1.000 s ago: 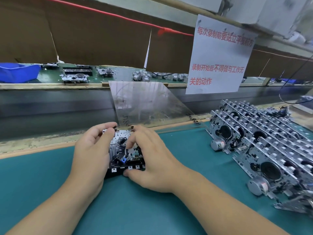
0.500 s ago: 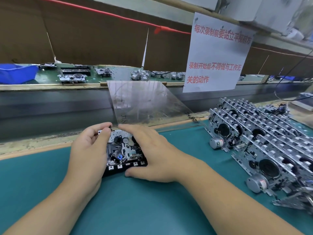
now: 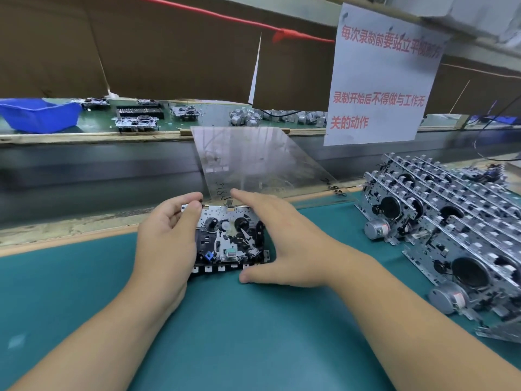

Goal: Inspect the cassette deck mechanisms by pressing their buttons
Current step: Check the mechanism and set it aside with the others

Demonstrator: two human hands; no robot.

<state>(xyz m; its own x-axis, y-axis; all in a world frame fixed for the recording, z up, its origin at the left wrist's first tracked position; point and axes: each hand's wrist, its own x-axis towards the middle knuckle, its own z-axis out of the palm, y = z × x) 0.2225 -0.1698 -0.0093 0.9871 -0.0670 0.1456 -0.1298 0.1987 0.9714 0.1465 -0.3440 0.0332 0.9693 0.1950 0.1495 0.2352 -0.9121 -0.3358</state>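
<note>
One silver-and-black metal cassette deck mechanism [image 3: 229, 239] is under inspection on the teal-matted counter [image 3: 253, 334].

Head view: its left edge is gripped by the left hand [image 3: 166, 241]; the right hand [image 3: 277, 244] is spread wide around its right side, thumb at the white button row [image 3: 222, 268]. A stacked batch of similar silver mechanisms [image 3: 445, 230] lies to the right; whether these are checked cannot be told.

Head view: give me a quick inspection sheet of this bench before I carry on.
Surface: teal mat.
Job's things: one cassette deck mechanism flat on the mat; a stack of deck mechanisms on the right.
Clutter: clear plastic sheet leaning behind the mechanism.
Hands: left hand grips the mechanism's left end; right hand open at its right end.
Cables: black cable far right.
Surroundings: paper sign, blue bin, far shelf with parts.
</note>
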